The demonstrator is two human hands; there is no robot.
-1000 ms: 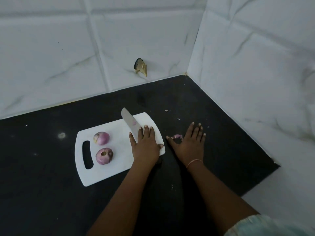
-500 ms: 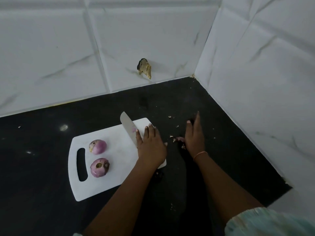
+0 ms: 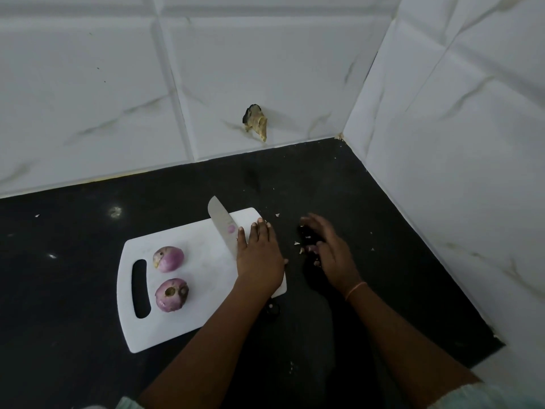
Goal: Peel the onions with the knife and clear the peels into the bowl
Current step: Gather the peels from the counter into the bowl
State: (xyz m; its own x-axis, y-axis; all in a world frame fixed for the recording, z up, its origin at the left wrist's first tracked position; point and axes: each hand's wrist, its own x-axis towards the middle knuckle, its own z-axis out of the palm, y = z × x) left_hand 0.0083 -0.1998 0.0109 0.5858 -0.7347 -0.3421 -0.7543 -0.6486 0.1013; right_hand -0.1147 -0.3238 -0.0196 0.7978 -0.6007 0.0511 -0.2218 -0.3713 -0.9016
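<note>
black counter point(image 3: 73, 290); two onions point(image 3: 168, 259) peeled, seemingly.

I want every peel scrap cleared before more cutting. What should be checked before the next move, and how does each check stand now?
1. Knife at rest: ok, flat on the cutting board under the left hand.
2. Onions clear of the blade: ok, both near the board's handle slot.
3. Peel scraps gathered: not ok, bits lie loose on the black counter by the right hand.
4. Bowl within reach: cannot tell, none in view.
5. Right hand's hold on scraps: cannot tell, blurred.
</note>
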